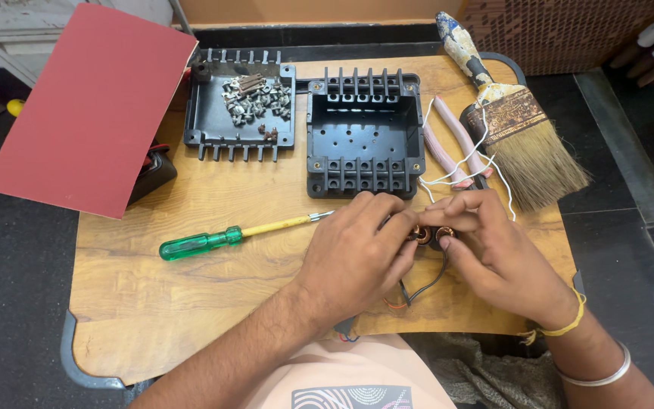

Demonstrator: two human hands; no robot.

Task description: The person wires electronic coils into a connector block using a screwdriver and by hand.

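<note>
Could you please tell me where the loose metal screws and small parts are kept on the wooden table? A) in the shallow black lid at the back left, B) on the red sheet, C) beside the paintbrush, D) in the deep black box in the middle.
A: the pile of screws and small parts lies inside the shallow black lid, while the deep black box next to it holds none that show.
</note>
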